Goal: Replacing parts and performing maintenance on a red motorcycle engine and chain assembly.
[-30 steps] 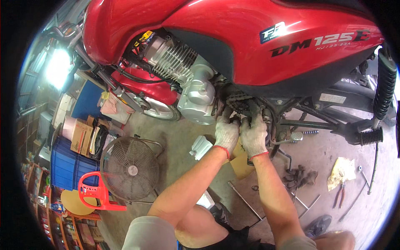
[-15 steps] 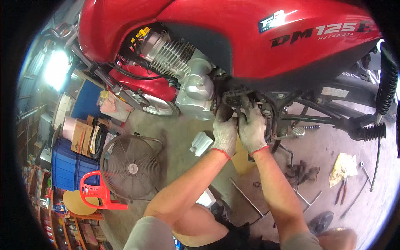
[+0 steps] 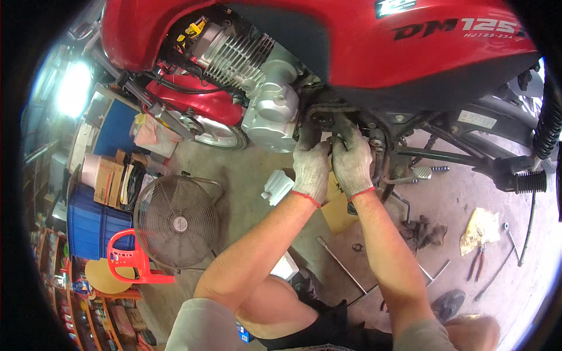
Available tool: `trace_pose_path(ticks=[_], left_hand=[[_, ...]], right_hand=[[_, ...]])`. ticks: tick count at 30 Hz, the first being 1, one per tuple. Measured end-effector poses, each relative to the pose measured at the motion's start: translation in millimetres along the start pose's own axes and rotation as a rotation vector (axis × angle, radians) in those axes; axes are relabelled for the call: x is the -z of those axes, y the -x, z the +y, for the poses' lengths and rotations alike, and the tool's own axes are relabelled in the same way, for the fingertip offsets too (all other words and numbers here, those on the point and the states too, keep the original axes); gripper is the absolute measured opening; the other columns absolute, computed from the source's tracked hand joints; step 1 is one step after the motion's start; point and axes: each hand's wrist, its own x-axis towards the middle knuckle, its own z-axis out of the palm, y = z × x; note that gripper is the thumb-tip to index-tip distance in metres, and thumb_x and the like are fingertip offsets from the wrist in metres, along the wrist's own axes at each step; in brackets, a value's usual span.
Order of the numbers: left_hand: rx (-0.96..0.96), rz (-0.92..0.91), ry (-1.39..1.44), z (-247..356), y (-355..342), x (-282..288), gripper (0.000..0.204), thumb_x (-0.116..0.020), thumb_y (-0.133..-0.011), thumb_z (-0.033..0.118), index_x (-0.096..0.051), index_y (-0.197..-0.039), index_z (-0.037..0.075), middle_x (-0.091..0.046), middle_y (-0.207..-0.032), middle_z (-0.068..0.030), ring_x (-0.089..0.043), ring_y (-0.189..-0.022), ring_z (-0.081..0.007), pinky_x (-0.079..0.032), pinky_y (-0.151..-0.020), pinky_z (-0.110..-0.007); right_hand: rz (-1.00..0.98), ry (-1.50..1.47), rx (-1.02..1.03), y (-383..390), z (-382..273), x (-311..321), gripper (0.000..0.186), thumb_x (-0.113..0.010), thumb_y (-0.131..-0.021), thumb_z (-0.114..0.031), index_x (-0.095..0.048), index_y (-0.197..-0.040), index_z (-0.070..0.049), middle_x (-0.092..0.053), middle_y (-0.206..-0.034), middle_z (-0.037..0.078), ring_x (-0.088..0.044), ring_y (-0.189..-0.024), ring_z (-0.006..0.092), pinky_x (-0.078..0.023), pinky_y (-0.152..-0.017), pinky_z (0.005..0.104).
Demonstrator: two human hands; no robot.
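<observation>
At left in the frame stands a round, dark wire-caged fan (image 3: 175, 225). Toward the upper centre, past the silver finned metal engine (image 3: 275, 105), my white-gloved left hand (image 3: 311, 167) and white-gloved right hand (image 3: 351, 164) meet below a dark, chain-like metal part (image 3: 332, 109); I cannot tell whether either grip is closed. Red-handled pliers (image 3: 479, 263) lie lower right.
</observation>
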Motion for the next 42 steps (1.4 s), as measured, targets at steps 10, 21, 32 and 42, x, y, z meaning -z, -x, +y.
trace_pose_path(ticks=[10, 21, 32, 42], left_hand=[[0.017, -0.093, -0.025, 9, 1, 2, 0.066, -0.046, -0.08, -0.008, -0.039, -0.145, 0.002, -0.05, -0.141, -0.0115, -0.049, -0.125, -0.0168, -0.041, -0.098, -0.025], [-0.014, -0.064, -0.008, 7, -4, -2, 0.064, -0.045, -0.08, -0.013, -0.042, -0.142, 0.001, -0.054, -0.134, -0.0116, -0.052, -0.12, -0.0184, -0.041, -0.099, -0.027], [-0.098, 0.011, -0.129, -12, -13, 5, 0.059, -0.048, -0.082, -0.005, -0.045, -0.14, 0.0, -0.059, -0.129, -0.0157, -0.056, -0.117, -0.0204, -0.043, -0.096, -0.028], [-0.132, -0.014, -0.236, -15, -17, 9, 0.055, -0.05, -0.083, -0.001, -0.046, -0.138, 0.002, -0.063, -0.124, -0.0206, -0.06, -0.116, -0.0276, -0.045, -0.095, -0.032]], right_hand=[[0.086, 0.013, 0.076, 5, 0, -3, 0.039, -0.054, -0.083, -0.004, -0.058, -0.121, 0.0, -0.062, -0.116, 0.022, -0.057, -0.107, 0.0395, -0.045, -0.093, 0.0453], [0.051, 0.097, 0.039, 7, -7, -1, 0.038, -0.054, -0.085, -0.004, -0.059, -0.122, 0.002, -0.063, -0.116, 0.023, -0.061, -0.105, 0.0387, -0.048, -0.092, 0.0432], [0.044, 0.09, 0.071, 6, 1, -5, 0.037, -0.055, -0.085, -0.006, -0.06, -0.122, -0.002, -0.062, -0.117, 0.023, -0.059, -0.108, 0.0393, -0.047, -0.091, 0.044], [0.024, 0.066, 0.041, 4, 3, -3, 0.034, -0.055, -0.082, -0.005, -0.065, -0.114, -0.004, -0.064, -0.105, 0.02, -0.059, -0.099, 0.0382, -0.046, -0.086, 0.0458]])
